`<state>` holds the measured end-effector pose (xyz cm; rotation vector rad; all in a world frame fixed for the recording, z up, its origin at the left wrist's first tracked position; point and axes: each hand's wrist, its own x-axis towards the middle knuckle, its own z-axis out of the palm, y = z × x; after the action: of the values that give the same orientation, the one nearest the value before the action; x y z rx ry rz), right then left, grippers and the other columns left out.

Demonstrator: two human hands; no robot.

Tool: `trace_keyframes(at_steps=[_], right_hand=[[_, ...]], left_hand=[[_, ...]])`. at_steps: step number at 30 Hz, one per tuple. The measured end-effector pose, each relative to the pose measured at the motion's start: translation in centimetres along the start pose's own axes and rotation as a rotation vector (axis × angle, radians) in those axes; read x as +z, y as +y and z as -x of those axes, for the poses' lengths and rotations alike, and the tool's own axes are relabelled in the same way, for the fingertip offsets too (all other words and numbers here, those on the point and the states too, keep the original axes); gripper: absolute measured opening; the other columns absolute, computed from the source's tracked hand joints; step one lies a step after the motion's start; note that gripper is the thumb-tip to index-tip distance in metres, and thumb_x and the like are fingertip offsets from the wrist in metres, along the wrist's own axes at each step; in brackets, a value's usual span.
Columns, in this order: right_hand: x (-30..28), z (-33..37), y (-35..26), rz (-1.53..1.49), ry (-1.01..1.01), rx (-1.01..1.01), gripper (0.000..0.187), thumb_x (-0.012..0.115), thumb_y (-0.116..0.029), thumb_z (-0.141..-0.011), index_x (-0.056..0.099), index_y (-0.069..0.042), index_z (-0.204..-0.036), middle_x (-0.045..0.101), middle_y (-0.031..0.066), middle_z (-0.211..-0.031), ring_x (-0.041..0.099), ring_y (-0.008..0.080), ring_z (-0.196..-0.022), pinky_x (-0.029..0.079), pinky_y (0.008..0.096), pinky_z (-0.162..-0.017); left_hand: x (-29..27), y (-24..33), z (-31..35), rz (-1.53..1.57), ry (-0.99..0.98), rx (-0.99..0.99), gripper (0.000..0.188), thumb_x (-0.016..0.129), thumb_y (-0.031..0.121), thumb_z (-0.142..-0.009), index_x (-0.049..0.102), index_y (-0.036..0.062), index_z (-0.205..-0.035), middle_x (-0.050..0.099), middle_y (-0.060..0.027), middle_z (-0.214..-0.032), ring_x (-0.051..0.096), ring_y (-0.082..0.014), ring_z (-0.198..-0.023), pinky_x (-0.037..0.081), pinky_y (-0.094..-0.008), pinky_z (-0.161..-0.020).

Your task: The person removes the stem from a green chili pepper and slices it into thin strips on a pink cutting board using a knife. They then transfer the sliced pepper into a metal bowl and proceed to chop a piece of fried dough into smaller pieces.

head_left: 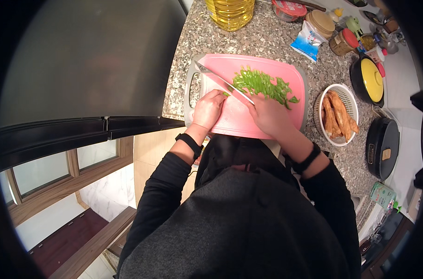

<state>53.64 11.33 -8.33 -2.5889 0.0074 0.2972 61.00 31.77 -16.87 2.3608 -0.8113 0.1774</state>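
A pink cutting board (pixel 230 118) with a grey rim and handle lies on the counter in front of me. My right hand (pixel 271 115) is wrapped round the handle of a kitchen knife (pixel 219 80), whose blade slants across the board to the upper left. On the board's left half, my left hand (pixel 208 109) is closed with bent fingers on a small end of green pepper (pixel 226 94), close beside the blade. Beyond the knife lies a loose heap of chopped green pepper (pixel 262 83). The knife's handle is mostly hidden in my right hand.
Right of the board stands a white basket (pixel 317 109) of long brown food pieces. Past it are a yellow-lidded pot (pixel 372 80) and a round black appliance (pixel 382 149). An oil bottle (pixel 231 14), a blue-white packet (pixel 308 43) and jars (pixel 343 42) stand at the back.
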Motion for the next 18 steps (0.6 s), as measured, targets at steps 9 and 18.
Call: trace_keyframes(at_steps=[9,18], right_hand=[[-1.9,3.2,0.9,0.16,-0.085,-0.005,0.028,0.052,-0.027,-0.098,0.06,-0.005,-0.112,0.068,0.0212,-0.08,0.067,0.0397,-0.075,0.052,0.0537,-0.068],[-1.1,1.7,0.5,-0.031,0.038,-0.075,0.021,0.055,-0.021,-0.095,0.064,-0.002,-0.096,0.069,0.0214,-0.088,0.067,0.0412,-0.08,0.053,0.0524,-0.07]], left_hand=[[0.4,-0.5,0.0,-0.042,0.019,0.072,0.01,0.068,0.004,-0.083,0.074,0.0065,-0.091,0.071,-0.0078,-0.097,0.07,-0.0262,-0.088,0.057,-0.0351,-0.076],[0.1,0.0,-0.1,-0.017,0.039,0.081,0.009,0.068,0.003,-0.082,0.073,0.0065,-0.089,0.071,-0.0064,-0.094,0.07,-0.0255,-0.086,0.057,-0.034,-0.075]])
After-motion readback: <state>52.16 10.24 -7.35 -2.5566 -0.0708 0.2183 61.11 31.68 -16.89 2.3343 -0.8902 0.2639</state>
